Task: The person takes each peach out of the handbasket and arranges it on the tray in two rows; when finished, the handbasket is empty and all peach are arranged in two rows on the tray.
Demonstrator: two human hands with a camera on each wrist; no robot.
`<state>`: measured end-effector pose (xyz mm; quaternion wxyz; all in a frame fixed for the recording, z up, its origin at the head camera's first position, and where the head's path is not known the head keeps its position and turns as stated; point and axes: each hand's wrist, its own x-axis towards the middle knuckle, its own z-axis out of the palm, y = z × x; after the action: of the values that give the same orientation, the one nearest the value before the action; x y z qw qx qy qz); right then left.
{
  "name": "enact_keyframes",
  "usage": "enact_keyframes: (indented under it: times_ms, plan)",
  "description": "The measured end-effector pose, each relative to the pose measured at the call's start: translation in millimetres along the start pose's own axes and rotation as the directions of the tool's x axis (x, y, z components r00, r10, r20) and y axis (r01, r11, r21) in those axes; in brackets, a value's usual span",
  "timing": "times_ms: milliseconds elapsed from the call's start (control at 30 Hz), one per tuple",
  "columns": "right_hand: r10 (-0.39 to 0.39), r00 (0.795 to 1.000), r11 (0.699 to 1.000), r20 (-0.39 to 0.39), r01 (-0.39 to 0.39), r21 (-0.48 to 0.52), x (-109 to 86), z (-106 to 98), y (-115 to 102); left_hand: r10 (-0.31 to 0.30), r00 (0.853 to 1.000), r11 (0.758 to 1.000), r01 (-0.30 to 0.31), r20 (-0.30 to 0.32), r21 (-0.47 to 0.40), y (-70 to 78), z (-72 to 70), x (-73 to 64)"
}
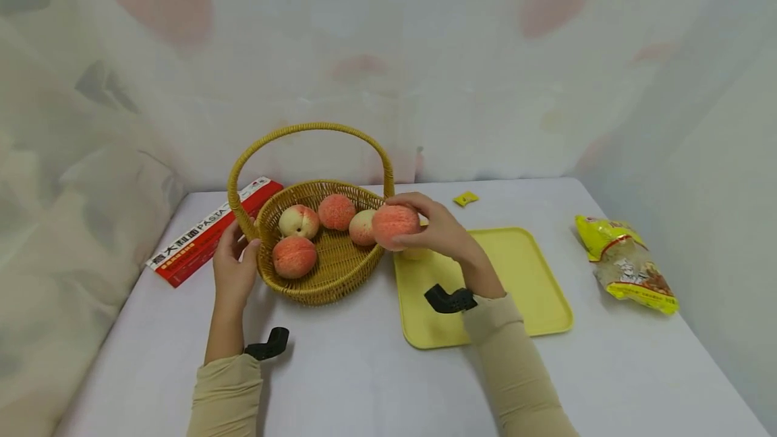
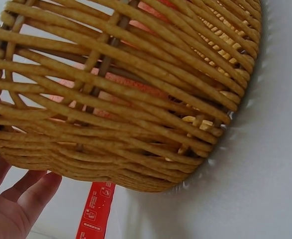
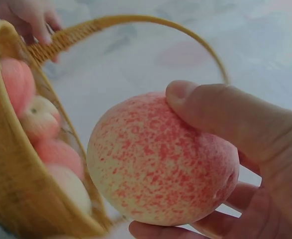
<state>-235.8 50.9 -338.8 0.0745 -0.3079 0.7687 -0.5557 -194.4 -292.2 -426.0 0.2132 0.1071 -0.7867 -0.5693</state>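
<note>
My right hand point(image 1: 440, 231) holds a pink, speckled peach point(image 3: 160, 159) between thumb and fingers. In the head view this peach overlaps the right rim of a wicker basket point(image 1: 328, 292) with a tall arched handle. Inside lie several more peaches, among them a red one point(image 1: 294, 257) at the front left and a pale one point(image 1: 299, 221) behind it. My left hand point(image 1: 235, 265) grips the basket's left side at the foot of the handle. From the left wrist, its fingers point(image 2: 39, 194) show at the woven rim. Below my right hand, a pale yellowish shape shows partly hidden at the tray's corner.
A yellow tray point(image 1: 516, 275) lies right of the basket, under my right forearm. Behind the basket's left side is a red pasta box point(image 1: 212, 231). A small yellow packet point(image 1: 466, 198) sits near the back edge, and a yellow-and-clear food bag point(image 1: 628, 265) at the right.
</note>
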Motion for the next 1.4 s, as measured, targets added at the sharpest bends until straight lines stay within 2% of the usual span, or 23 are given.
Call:
enact_keyframes:
  times_ms: [133, 300, 567, 767, 1000, 1233, 1400]
  plan:
    - [-0.001, 0.996, 0.999, -0.089, 0.006, 0.052, -23.2, -30.4, 25.2, 0.026, 1.0, 0.999, -0.026, -0.001, -0.021, -1.0, 0.2, 1.3]
    - [0.087, 0.973, 0.996, -0.214, -0.089, 0.0, -44.2, -59.4, 58.5, 0.017, 1.0, 1.0, -0.017, -0.007, -0.002, -0.6, -2.2, 2.6]
    - [0.166, 0.949, 0.978, -0.267, -0.193, -0.078, -46.2, -77.2, 93.9, 0.015, 0.999, 1.0, -0.015, -0.034, -0.006, 0.3, -4.9, 2.0]
    - [0.244, 0.931, 0.959, -0.27, -0.274, -0.079, -46.9, -77.6, 113.6, 0.01, 0.999, 1.0, -0.01, -0.042, 0.004, 0.3, -4.9, 0.5]
    - [0.289, 0.922, 0.95, -0.258, -0.309, -0.038, -50.2, -77.5, 132.3, -0.011, 0.999, 1.0, 0.011, -0.034, 0.007, -0.6, -1.9, 1.4]
    - [0.312, 0.922, 0.946, -0.227, -0.323, -0.009, -54.4, -78.7, 136.5, -0.002, 1.0, 1.0, 0.002, -0.03, 0.012, -1.6, 1.7, 1.7]
    - [0.32, 0.929, 0.946, -0.185, -0.322, 0.018, -57.9, -77.6, 125.1, -0.001, 1.0, 1.0, 0.001, -0.028, 0.011, -2.4, 4.2, 1.6]
